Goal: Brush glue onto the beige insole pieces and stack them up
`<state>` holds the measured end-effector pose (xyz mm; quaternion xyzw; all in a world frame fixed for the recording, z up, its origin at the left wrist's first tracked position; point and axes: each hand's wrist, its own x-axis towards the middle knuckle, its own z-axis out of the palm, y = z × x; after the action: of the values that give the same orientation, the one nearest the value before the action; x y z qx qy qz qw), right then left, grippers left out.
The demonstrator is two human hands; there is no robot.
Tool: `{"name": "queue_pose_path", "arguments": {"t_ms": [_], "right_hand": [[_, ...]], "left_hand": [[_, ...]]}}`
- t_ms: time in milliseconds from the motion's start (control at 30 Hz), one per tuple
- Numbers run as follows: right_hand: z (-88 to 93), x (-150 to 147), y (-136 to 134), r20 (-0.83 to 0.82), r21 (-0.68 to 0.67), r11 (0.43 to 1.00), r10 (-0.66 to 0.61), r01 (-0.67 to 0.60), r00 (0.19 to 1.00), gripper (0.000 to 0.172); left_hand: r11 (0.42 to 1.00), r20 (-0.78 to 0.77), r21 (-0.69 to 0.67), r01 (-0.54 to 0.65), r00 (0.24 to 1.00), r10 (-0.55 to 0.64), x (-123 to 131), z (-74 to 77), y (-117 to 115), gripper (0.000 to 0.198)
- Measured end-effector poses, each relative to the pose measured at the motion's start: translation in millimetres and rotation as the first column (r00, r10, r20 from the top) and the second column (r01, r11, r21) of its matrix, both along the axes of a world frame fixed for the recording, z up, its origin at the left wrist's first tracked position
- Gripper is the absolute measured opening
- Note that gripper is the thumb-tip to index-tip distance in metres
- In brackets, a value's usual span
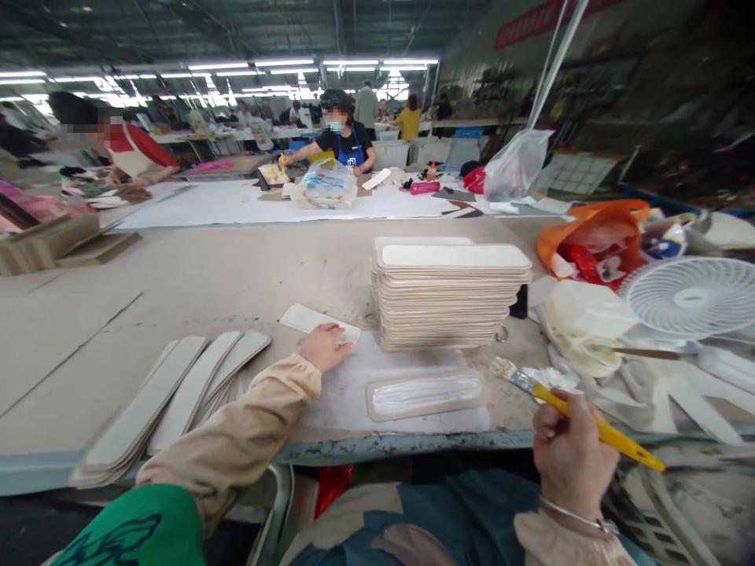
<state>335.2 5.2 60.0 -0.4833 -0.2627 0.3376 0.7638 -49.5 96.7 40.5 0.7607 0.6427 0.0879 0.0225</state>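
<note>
My right hand (575, 448) is closed around the yellow handle of a paintbrush (554, 401), its bristles pointing left and coated with something whitish. My left hand (324, 347) reaches across the table, fingers closed over the right end of a white oblong panel (307, 317). Between the hands, a beige-edged oblong panel (427, 395) lies flat on a white sheet (342, 393), with streaky white coating over its middle. Behind it rises a tall stack of similar panels (448, 303). More white panels (177, 385) lie fanned out by my left forearm.
At the right are a white fan (693, 295), an orange bag (590, 228), a pale plastic-lined container (583, 330) and white scraps (696, 401). Cardboard pieces (53, 244) sit at far left. Across the table, a person in a blue apron (348, 145) works beside a plastic bag (326, 185).
</note>
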Motion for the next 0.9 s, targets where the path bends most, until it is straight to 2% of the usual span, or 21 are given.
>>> {"name": "queue_pose_path", "arguments": {"t_ms": [167,433,567,900], "right_hand": [[0.9,2.9,-1.7,-0.017,-0.006,1.0,-0.004,0.004,1.0,0.018],[-6.8,9.3,1.5,-0.021,0.002,1.0,0.007,-0.007,1.0,0.024],[-7.3,8.9,0.6,-0.02,0.0,1.0,0.03,-0.03,0.999,0.025],[-10.1,8.8,-0.3,0.003,0.023,1.0,0.014,-0.014,1.0,0.022]], "left_hand": [[0.991,-0.095,-0.133,0.025,0.995,-0.037,14.7,1.1,16.2,0.029],[0.968,-0.144,-0.246,-0.043,0.99,0.007,9.6,8.5,26.1,0.035],[0.966,-0.182,-0.248,-0.075,0.983,0.029,13.0,10.0,28.4,0.042],[0.977,-0.274,-0.178,-0.119,0.96,0.067,26.7,-0.4,29.8,0.034]]}}
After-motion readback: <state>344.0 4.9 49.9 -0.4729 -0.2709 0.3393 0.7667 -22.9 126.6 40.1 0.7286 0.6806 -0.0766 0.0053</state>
